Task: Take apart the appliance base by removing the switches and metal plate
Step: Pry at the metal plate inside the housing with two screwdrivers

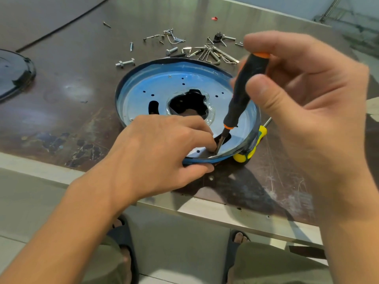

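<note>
The round blue appliance base (184, 83) is lying on the worn table (71, 83) near its front edge, with a yellow-handled screwdriver (253, 149) poking out from under its right rim. The left hand (162, 150) is gripping the near rim, thumb below and fingers curled inside. The right hand (305, 95) is pinching the black-and-orange screwdriver (245, 87) by its handle, the blade angling down to what may be a screw, hidden by the fingers. Loose screws and clips (205, 52) are lying behind the base.
</note>
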